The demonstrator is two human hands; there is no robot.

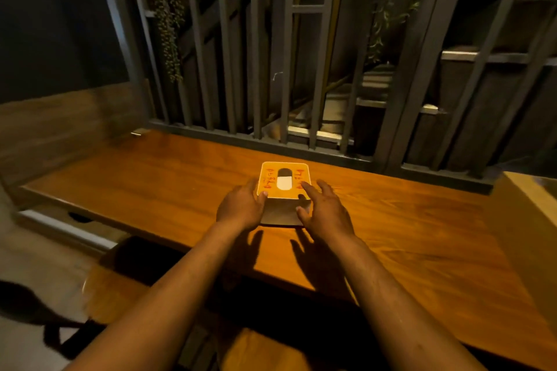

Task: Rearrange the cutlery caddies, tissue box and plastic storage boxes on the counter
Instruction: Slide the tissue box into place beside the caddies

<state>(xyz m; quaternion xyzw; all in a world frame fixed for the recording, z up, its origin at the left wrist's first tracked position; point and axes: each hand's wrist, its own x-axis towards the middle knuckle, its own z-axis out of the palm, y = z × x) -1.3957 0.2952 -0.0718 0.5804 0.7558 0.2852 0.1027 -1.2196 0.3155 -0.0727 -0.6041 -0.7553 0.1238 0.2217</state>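
Dim, amber-lit corner: long wooden table (150,184) running along a grey metal railing (259,69), trailing plants (167,15) hanging behind the bars.

Item 1, my left hand (241,208): fingers curled loosely, thumb tip resting on the top near-left edge of the tissue box (283,190), palm against its left side. I read it as a light hold rather than a firm clamp.

Item 2, my right hand (325,211): fingers spread wide, forefinger lying on the top right edge of the box, thumb against the near face. Touching, not closed around it.

Item 3, tissue box: square, upright on the table near the railing, between both hands. Yellow top with red lettering on either side of an oval slot, white tissue showing in the slot's near half. Pale near side, in shadow.

Item 4, surroundings: lighter wooden block (530,220) at the far right, well apart. Both forearms cast dark shadows on the tabletop.
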